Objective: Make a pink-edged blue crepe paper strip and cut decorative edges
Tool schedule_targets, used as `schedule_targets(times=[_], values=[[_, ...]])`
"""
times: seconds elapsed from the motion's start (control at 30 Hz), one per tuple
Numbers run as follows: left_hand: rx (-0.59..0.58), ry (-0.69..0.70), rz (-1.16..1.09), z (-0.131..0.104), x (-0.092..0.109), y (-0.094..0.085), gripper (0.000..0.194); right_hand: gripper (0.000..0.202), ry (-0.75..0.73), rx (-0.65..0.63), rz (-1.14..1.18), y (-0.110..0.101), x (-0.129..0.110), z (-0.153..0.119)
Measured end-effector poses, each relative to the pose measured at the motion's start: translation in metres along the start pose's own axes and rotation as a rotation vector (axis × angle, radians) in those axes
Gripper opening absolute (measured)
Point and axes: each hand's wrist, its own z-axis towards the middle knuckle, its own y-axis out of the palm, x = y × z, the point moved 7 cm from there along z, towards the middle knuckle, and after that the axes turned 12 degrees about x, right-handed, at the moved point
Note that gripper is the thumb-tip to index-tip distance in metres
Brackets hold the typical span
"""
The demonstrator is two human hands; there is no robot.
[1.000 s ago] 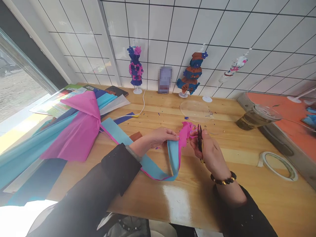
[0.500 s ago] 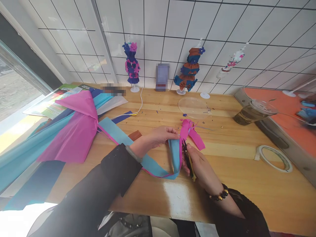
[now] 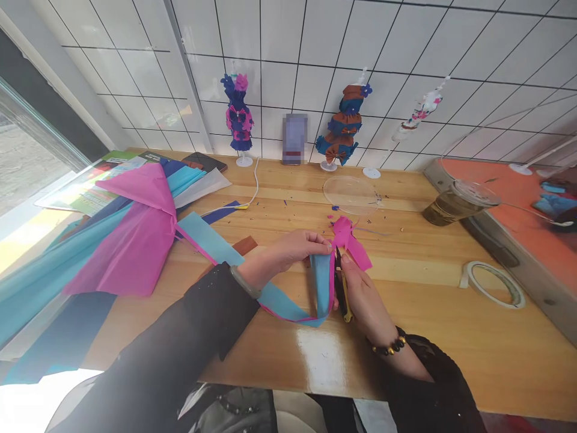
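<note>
My left hand [image 3: 303, 248] pinches the upper end of a long blue and pink crepe paper strip [image 3: 322, 288], which hangs in a loop and runs left across the table. In my right hand [image 3: 363, 291] is a pair of scissors [image 3: 341, 285], with dark blades pointing away from me at the strip's pink edge, close to my left fingertips. Whether the blades are parted is too small to tell. Just beyond the blades lie crumpled pink paper pieces [image 3: 354, 246]. A brown paper piece [image 3: 244, 245] lies beside my left wrist.
Pink crepe sheets [image 3: 144, 240] and blue ones [image 3: 67, 270] are piled at the left. Paper-dressed figures [image 3: 238, 117] stand by the tiled wall near a phone [image 3: 294, 138]. At right are a lidded drink cup [image 3: 444, 207] and a tape roll [image 3: 516, 294]. A clear disc [image 3: 351, 193] lies behind my hands.
The scissors and my right hand have shifted slightly up and left along the strip's pink edge. My left hand keeps its pinch. The whole view has moved a little.
</note>
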Motion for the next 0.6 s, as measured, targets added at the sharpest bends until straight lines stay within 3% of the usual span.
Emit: schedule_targets(times=[0.13, 0.43, 0.6], values=[[0.039, -0.001, -0.012, 0.0, 0.0, 0.002, 0.022, 0.044, -0.062, 0.098, -0.025, -0.007, -0.003, 0.004], [0.095, -0.08, -0.226, 0.006, -0.007, -0.006, 0.021, 0.052, 0.043, -0.078, 0.103, 0.005, 0.003, -0.005], [0.055, -0.077, -0.243, 0.005, -0.007, -0.004, 0.022, 0.056, 0.057, -0.066, 0.099, 0.005, 0.008, -0.003]])
